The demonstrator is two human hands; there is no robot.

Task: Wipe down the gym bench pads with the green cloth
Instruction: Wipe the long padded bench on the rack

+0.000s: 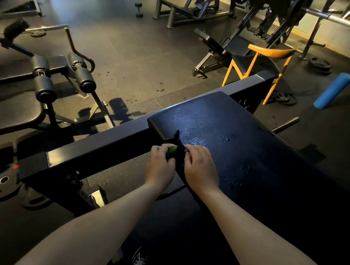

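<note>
Green cloth [172, 150] bunched between left hand [160, 166] and right hand [200, 169]; both grip it.

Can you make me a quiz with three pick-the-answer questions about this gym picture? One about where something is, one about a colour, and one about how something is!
1. Where is the green cloth?
A. in a bucket
B. held by the left hand and right hand at the edge of the bench pad
C. on a shelf

2. What colour is the foam roller?
A. red
B. white
C. blue

3. How is the top of the bench pad?
A. dotted with droplets
B. covered by a blanket
C. dusted with snow

Answers:
1 B: both hands hold the cloth at the pad's near-left edge.
2 C: the roller at the far right is bright blue.
3 A: small wet drops shine on the dark surface.
</note>
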